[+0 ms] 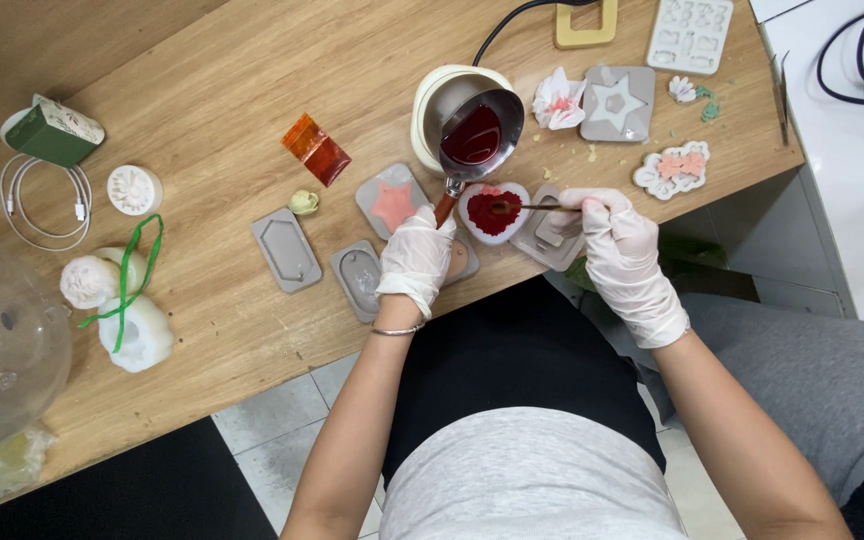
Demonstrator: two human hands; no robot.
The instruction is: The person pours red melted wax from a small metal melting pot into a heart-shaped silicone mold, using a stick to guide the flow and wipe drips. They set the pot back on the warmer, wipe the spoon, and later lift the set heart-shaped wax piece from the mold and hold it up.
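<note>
Pan handle in closed left fingers

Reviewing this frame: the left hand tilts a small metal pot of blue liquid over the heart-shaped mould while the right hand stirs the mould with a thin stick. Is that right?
Not quite: the liquid is dark red, not blue. In the head view the left hand tilts the small metal pot of dark red liquid over the heart-shaped mould, while the right hand holds a thin stick in the mould.
</note>
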